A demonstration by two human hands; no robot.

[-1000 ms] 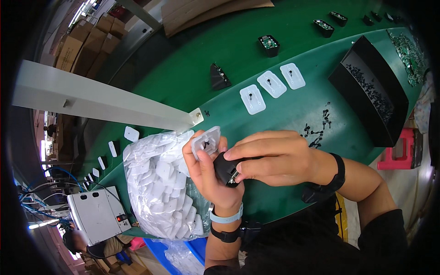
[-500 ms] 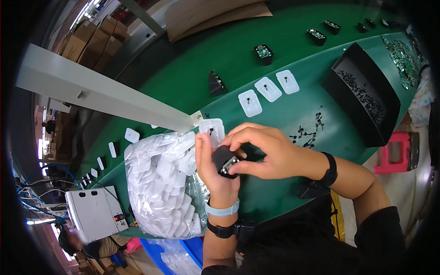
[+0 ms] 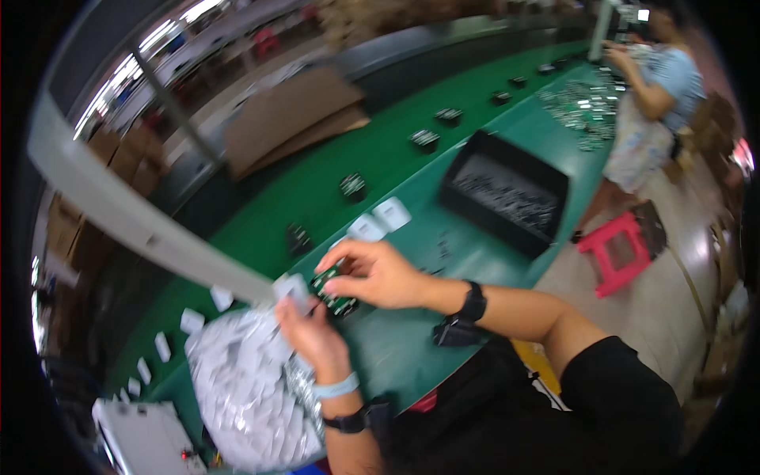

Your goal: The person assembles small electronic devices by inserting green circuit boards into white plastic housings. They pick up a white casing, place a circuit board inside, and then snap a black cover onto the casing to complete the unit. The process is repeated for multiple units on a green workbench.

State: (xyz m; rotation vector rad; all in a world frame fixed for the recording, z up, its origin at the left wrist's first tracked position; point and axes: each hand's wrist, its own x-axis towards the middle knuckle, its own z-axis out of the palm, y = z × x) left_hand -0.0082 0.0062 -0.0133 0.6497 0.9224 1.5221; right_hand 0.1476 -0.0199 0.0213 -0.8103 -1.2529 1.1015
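Observation:
My right hand point(image 3: 380, 273) is closed round a small black housing with a green circuit board point(image 3: 336, 294), the board side facing up. My left hand point(image 3: 315, 336), palm up just beside it, pinches a white plastic cover point(image 3: 291, 291) between its fingers. Blur hides whether the housing also touches the left fingers. Beyond my right hand, white covers point(image 3: 392, 214) lie on the green table point(image 3: 396, 344). A clear bag of white covers point(image 3: 245, 396) stands to the left of my left hand.
A black bin of small dark parts point(image 3: 507, 194) stands at the right, near a heap of circuit boards point(image 3: 582, 111). Black housings point(image 3: 352, 187) line the green belt point(image 3: 273, 214) behind. A pale post point(image 3: 150, 229) crosses the left. A person point(image 3: 665, 79) works at the far right.
The view has swung to the right. The black housing has left my left palm and is now in my right fingers, its board turned up. My left hand keeps the white cover.

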